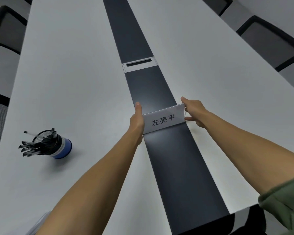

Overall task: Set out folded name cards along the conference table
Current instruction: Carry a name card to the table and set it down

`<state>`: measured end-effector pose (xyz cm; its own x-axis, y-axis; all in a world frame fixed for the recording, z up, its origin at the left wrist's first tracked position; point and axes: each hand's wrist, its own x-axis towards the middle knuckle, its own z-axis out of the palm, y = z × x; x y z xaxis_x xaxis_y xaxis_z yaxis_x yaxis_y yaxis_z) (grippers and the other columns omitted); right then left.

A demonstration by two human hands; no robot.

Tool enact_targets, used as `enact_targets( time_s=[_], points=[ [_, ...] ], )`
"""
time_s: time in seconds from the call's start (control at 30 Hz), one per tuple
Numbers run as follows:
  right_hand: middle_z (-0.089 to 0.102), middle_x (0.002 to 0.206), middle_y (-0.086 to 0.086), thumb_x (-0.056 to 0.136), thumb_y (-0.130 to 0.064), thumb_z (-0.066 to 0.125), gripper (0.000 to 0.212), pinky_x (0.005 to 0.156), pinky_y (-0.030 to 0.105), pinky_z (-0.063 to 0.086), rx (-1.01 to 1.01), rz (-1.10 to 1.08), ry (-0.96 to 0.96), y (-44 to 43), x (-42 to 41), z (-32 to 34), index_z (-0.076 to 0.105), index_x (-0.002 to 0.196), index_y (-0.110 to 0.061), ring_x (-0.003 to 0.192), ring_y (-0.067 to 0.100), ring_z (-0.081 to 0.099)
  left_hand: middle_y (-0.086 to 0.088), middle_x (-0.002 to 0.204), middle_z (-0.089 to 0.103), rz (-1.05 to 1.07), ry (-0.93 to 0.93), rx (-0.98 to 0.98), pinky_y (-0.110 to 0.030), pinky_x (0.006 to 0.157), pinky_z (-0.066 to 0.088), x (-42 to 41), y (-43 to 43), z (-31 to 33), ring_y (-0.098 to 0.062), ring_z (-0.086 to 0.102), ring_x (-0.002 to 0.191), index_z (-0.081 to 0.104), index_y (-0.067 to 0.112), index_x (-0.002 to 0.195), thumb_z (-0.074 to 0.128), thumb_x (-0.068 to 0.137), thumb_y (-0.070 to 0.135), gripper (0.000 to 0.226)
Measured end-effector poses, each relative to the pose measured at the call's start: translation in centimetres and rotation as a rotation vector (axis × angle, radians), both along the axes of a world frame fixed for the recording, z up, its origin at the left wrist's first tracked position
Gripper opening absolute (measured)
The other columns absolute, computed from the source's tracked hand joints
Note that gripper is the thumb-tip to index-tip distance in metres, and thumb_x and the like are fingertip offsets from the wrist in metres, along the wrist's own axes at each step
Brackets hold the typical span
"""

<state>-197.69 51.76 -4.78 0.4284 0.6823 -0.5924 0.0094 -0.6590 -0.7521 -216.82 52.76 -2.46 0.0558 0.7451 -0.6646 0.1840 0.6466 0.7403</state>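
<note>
A folded white name card (pixel 163 119) with black characters stands across the dark centre strip (pixel 176 158) of the long white conference table (pixel 71 78). My left hand (pixel 137 121) lies with straight fingers against the card's left end, thumb pointing away from me. My right hand (pixel 193 112) holds the card's right end, thumb above at the top corner and fingers curled below at the bottom corner. The card's back face is hidden.
A blue mesh pen holder (pixel 55 145) full of black pens stands on the left half of the table. A cable port (pixel 139 64) sits in the strip farther along. Black chairs (pixel 270 41) line both sides. Some white sheets (pixel 39 223) lie at the near left edge.
</note>
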Motion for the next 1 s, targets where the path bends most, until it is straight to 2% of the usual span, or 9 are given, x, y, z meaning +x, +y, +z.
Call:
enact_targets(
  time_s=[0.13, 0.27, 0.43, 0.5, 0.6, 0.67, 0.77, 0.87, 1.0],
  points=[
    [0.060, 0.128, 0.014, 0.098, -0.041, 0.046, 0.030, 0.096, 0.045, 0.052, 0.003, 0.010, -0.006, 0.3, 0.3, -0.2, 0.051, 0.109, -0.014, 0.087, 0.017, 0.054, 0.008, 0.073, 0.042, -0.025, 0.000, 0.011, -0.022, 0.059, 0.034, -0.1, 0.1, -0.1, -0.006, 0.039, 0.064, 0.035, 0.031, 0.072, 0.015, 0.100, 0.056, 0.043],
    [0.060, 0.126, 0.013, 0.098, -0.042, 0.046, 0.032, 0.095, 0.045, 0.052, 0.009, 0.017, -0.004, 0.4, 0.3, -0.1, 0.051, 0.111, -0.013, 0.096, 0.020, 0.053, 0.008, 0.073, 0.043, -0.017, -0.006, 0.010, -0.028, 0.084, 0.030, 0.0, 0.3, -0.3, -0.005, 0.040, 0.065, 0.036, 0.031, 0.072, 0.015, 0.101, 0.055, 0.043],
    [0.057, 0.132, 0.014, 0.097, -0.042, 0.047, 0.037, 0.092, 0.043, 0.052, -0.002, 0.054, -0.041, 0.5, 0.5, -0.2, 0.054, 0.115, -0.011, 0.095, 0.020, 0.053, 0.008, 0.073, 0.042, -0.010, -0.028, -0.007, -0.031, 0.088, 0.031, -0.3, 0.3, -0.2, -0.005, 0.038, 0.065, 0.039, 0.028, 0.076, 0.017, 0.101, 0.054, 0.043],
    [0.052, 0.139, 0.017, 0.098, -0.040, 0.048, 0.050, 0.100, 0.046, 0.049, -0.007, 0.087, -0.096, 0.2, 0.4, 0.0, 0.051, 0.129, 0.001, 0.108, 0.030, 0.055, 0.007, 0.073, 0.040, -0.008, -0.020, 0.001, -0.033, 0.088, 0.032, -0.9, 0.2, 0.0, -0.005, 0.037, 0.065, 0.042, 0.022, 0.086, 0.021, 0.102, 0.052, 0.039],
    [0.049, 0.140, 0.022, 0.098, -0.036, 0.050, 0.055, 0.105, 0.054, 0.044, 0.005, 0.121, -0.235, -0.6, 0.6, 0.0, 0.048, 0.134, 0.005, 0.127, 0.041, 0.047, -0.001, 0.076, 0.045, -0.034, 0.058, 0.050, -0.033, 0.081, 0.033, -2.0, 0.3, -0.2, -0.010, 0.042, 0.067, 0.039, 0.021, 0.072, 0.036, 0.102, 0.041, 0.036],
    [0.063, 0.125, 0.016, 0.096, -0.033, 0.051, 0.041, 0.097, 0.048, 0.049, 0.014, 0.179, -0.396, -1.7, 0.5, 0.6, 0.062, 0.120, -0.002, 0.113, 0.035, 0.057, -0.005, 0.082, 0.052, -0.084, 0.123, 0.073, -0.034, 0.077, 0.038, -3.4, -0.4, 0.1, -0.019, 0.049, 0.077, 0.045, 0.018, 0.072, 0.044, 0.100, 0.027, 0.029],
    [0.070, 0.109, 0.009, 0.095, -0.030, 0.050, 0.030, 0.081, 0.041, 0.052, 0.033, 0.248, -0.599, -3.5, -0.4, 2.5, 0.069, 0.107, -0.010, 0.092, 0.029, 0.061, -0.013, 0.092, 0.059, -0.174, 0.217, 0.109, -0.034, 0.071, 0.043, -6.1, -2.4, 0.9, -0.025, 0.053, 0.081, 0.056, 0.007, 0.091, 0.047, 0.094, 0.016, 0.013],
    [0.071, 0.103, 0.006, 0.093, -0.027, 0.049, 0.027, 0.078, 0.040, 0.056, 0.068, 0.338, -0.664, -5.6, -2.6, 4.3, 0.069, 0.105, -0.014, 0.087, 0.028, 0.063, -0.013, 0.092, 0.064, -0.222, 0.278, 0.142, -0.030, 0.068, 0.044, -9.3, -5.3, 2.1, -0.024, 0.058, 0.079, 0.061, 0.007, 0.098, 0.048, 0.092, 0.015, 0.016],
    [0.072, 0.092, 0.014, 0.094, -0.027, 0.051, 0.030, 0.078, 0.048, 0.057, 0.158, 0.514, -0.684, -8.9, -8.1, 6.9, 0.070, 0.092, -0.005, 0.084, 0.034, 0.065, -0.014, 0.095, 0.068, -0.182, 0.340, 0.184, -0.025, 0.061, 0.045, -14.8, -11.0, 4.6, -0.023, 0.062, 0.077, 0.064, 0.009, 0.100, 0.051, 0.090, 0.017, 0.019]
  ],
)
